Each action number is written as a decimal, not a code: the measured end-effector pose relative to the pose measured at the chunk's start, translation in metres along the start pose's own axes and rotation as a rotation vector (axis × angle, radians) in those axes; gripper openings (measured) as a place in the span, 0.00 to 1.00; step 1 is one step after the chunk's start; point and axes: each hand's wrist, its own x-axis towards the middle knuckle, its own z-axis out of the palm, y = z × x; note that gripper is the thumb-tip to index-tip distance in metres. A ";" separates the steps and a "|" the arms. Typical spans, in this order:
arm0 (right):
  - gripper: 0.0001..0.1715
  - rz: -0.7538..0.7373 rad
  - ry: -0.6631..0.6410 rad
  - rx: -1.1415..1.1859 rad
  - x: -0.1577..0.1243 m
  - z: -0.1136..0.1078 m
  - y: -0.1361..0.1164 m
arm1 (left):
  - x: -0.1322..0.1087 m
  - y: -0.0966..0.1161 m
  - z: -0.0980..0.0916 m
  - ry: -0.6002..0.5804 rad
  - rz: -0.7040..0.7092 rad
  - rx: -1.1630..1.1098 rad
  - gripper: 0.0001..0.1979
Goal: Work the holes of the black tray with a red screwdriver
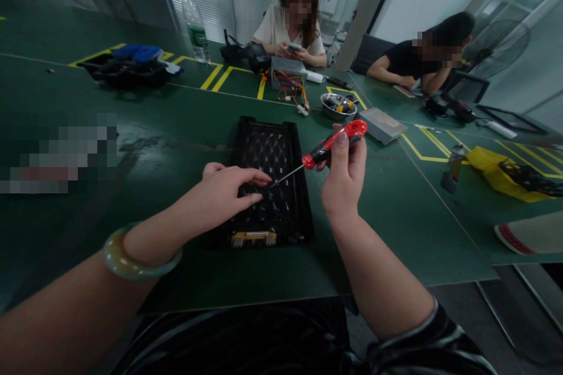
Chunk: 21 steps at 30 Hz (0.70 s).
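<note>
A black panel (288,205) lies on the green tabletop (387,205). The right hand (345,173) grips a red-and-black screwdriver (332,145), tip at the panel's middle. The left hand (222,192) has thumb and fingers slightly parted beside the tip; I cannot tell whether they pinch anything. Beyond sits a metal bowl (336,115).

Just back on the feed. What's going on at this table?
The right hand grips a red-and-black screwdriver, its shaft slanting down toward a black panel on the green table. The left hand is over the panel, close to the tip; whether it pinches anything small can't be made out.
</note>
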 end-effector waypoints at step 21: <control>0.27 0.047 0.106 0.165 0.004 0.000 -0.009 | 0.001 0.005 -0.002 0.086 -0.019 -0.257 0.14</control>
